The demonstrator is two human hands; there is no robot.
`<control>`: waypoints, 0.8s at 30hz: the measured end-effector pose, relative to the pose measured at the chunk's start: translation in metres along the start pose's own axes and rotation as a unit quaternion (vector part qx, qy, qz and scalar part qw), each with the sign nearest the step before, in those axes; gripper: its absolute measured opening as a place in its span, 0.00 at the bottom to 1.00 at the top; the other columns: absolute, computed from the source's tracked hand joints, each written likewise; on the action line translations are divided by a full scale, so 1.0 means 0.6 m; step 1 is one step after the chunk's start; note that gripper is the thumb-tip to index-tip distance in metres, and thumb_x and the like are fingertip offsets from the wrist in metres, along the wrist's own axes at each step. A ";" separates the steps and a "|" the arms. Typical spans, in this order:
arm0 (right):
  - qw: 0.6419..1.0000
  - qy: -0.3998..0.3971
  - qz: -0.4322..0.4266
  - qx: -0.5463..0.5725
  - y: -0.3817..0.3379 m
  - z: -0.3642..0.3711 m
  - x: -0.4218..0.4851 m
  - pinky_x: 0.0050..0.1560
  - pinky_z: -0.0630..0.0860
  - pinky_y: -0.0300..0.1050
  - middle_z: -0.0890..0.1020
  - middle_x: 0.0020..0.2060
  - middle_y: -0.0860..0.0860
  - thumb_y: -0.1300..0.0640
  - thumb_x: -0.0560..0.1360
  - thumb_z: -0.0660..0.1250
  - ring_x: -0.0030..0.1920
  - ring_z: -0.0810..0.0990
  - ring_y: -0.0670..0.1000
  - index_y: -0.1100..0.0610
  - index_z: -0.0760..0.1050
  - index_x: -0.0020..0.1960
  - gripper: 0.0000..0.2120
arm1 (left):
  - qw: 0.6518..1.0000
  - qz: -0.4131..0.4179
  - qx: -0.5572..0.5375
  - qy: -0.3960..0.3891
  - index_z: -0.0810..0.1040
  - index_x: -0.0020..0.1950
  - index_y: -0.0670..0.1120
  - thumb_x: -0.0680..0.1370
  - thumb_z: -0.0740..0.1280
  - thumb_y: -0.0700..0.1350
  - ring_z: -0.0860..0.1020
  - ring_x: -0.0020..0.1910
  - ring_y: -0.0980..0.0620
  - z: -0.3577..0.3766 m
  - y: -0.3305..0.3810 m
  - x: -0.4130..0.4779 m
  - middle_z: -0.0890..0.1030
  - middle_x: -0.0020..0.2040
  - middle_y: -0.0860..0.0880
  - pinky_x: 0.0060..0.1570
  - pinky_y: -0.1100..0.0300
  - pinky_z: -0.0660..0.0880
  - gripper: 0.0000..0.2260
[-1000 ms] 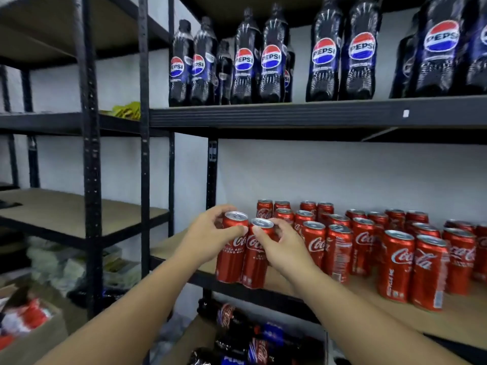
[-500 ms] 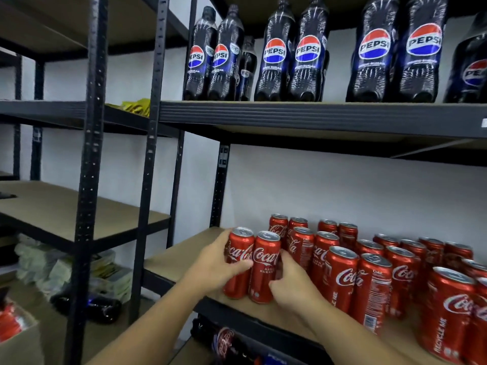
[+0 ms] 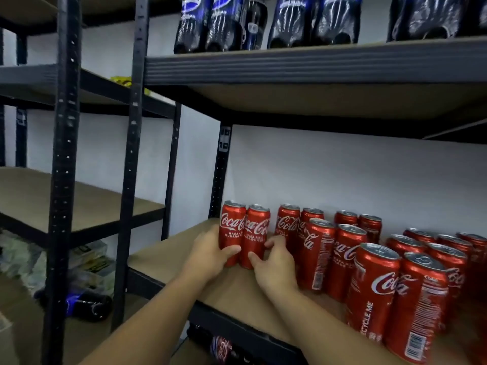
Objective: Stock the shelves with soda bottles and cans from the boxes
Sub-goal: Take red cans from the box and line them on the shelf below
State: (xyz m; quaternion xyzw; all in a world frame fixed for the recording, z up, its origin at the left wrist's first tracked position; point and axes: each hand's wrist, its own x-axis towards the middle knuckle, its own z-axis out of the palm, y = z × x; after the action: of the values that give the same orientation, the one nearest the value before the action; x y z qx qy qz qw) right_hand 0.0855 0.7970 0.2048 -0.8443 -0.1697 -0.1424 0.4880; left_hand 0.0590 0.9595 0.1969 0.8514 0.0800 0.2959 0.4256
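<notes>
Centre frame, left grip [image 3: 210, 255] clasps the left can [image 3: 232, 230], right grip [image 3: 275, 268] the right can [image 3: 257, 230], both upright on the shelf [image 3: 168, 256].

Yellow packet [image 3: 121, 81] far left, high; pale bundled packages [image 3: 23, 262] low left; white wall [image 3: 342, 175] behind.
</notes>
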 end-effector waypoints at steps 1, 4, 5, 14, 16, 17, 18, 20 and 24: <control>1.000 0.012 -0.007 -0.015 0.002 0.011 0.012 0.51 0.77 0.44 0.81 0.47 0.47 0.55 0.76 0.74 0.50 0.82 0.51 0.52 0.71 0.52 0.12 | 1.000 -0.001 0.000 0.005 0.75 0.67 0.52 0.74 0.77 0.52 0.80 0.60 0.52 0.006 -0.005 0.011 0.83 0.60 0.53 0.63 0.45 0.77 0.23; 0.998 0.033 -0.021 -0.042 0.012 0.038 0.043 0.49 0.79 0.48 0.82 0.43 0.49 0.56 0.76 0.74 0.45 0.81 0.52 0.53 0.75 0.46 0.07 | 1.000 -0.009 -0.006 0.018 0.75 0.65 0.53 0.74 0.77 0.51 0.80 0.59 0.51 0.021 -0.020 0.044 0.83 0.60 0.52 0.62 0.44 0.77 0.22; 0.998 0.037 -0.022 -0.047 0.015 0.043 0.051 0.48 0.78 0.47 0.82 0.42 0.49 0.56 0.76 0.73 0.44 0.81 0.52 0.54 0.76 0.45 0.06 | 1.000 -0.011 -0.002 0.020 0.75 0.65 0.53 0.74 0.77 0.51 0.80 0.60 0.50 0.025 -0.022 0.052 0.82 0.60 0.51 0.63 0.44 0.77 0.22; 0.993 -0.030 -0.039 -0.107 0.031 0.062 0.086 0.55 0.74 0.42 0.84 0.52 0.51 0.54 0.78 0.70 0.55 0.81 0.52 0.55 0.83 0.54 0.07 | 0.997 -0.043 0.063 -0.001 0.71 0.70 0.49 0.77 0.72 0.45 0.78 0.61 0.45 0.044 -0.039 0.099 0.78 0.64 0.45 0.63 0.51 0.75 0.23; 0.990 -0.049 -0.043 -0.126 0.027 0.062 0.090 0.59 0.73 0.43 0.84 0.57 0.53 0.54 0.80 0.68 0.59 0.80 0.55 0.57 0.82 0.59 0.10 | 0.997 -0.051 0.054 -0.022 0.71 0.71 0.49 0.78 0.71 0.42 0.79 0.60 0.45 0.044 -0.039 0.101 0.79 0.63 0.46 0.62 0.51 0.75 0.22; 0.988 -0.062 -0.042 -0.134 0.026 0.063 0.091 0.60 0.73 0.44 0.83 0.59 0.55 0.55 0.81 0.67 0.61 0.80 0.56 0.58 0.81 0.61 0.12 | 0.996 -0.054 0.056 -0.030 0.72 0.70 0.49 0.78 0.71 0.42 0.79 0.60 0.45 0.042 -0.038 0.101 0.80 0.61 0.46 0.62 0.50 0.75 0.22; 0.987 -0.073 -0.041 -0.139 0.025 0.064 0.093 0.61 0.73 0.44 0.83 0.60 0.56 0.55 0.81 0.66 0.62 0.79 0.56 0.58 0.80 0.63 0.13 | 0.996 -0.053 0.054 -0.035 0.72 0.69 0.50 0.78 0.71 0.42 0.80 0.58 0.46 0.041 -0.039 0.102 0.81 0.60 0.47 0.63 0.49 0.76 0.20; 0.982 -0.101 -0.037 -0.153 0.025 0.066 0.096 0.63 0.72 0.44 0.81 0.63 0.56 0.54 0.82 0.65 0.64 0.78 0.57 0.58 0.77 0.67 0.15 | 0.996 -0.051 0.054 -0.042 0.74 0.65 0.51 0.77 0.70 0.43 0.81 0.55 0.47 0.039 -0.043 0.102 0.83 0.55 0.48 0.62 0.48 0.77 0.17; 0.971 -0.155 -0.036 -0.180 0.020 0.058 0.095 0.67 0.70 0.45 0.75 0.70 0.57 0.54 0.83 0.63 0.69 0.74 0.58 0.58 0.69 0.75 0.21 | 0.992 -0.047 0.071 -0.096 0.73 0.71 0.51 0.78 0.66 0.38 0.80 0.60 0.48 0.031 -0.043 0.094 0.83 0.60 0.49 0.67 0.51 0.75 0.22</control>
State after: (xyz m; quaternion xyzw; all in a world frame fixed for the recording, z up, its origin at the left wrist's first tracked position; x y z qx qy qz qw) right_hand 0.1445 0.8299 0.2021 -0.9232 -0.2456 -0.0557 0.2904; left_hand 0.1182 0.9848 0.1930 0.8992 0.0995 0.1858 0.3834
